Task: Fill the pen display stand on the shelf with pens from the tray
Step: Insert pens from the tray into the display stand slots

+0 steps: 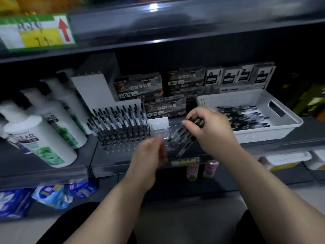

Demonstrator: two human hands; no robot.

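While the right hand [209, 127] clenches a pen bundle [185, 138] slanting down-left, mid-frame, over empty holes in the stand [112, 150], the left hand [149, 154] hovers just below, nearer them; blurred, its grip can't be told.

Half-filled clear stand [116, 149], pens [246, 117] in white tray [274, 133]

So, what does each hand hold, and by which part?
The right hand grips a bundle of pens near their top ends. The left hand is too blurred to tell.
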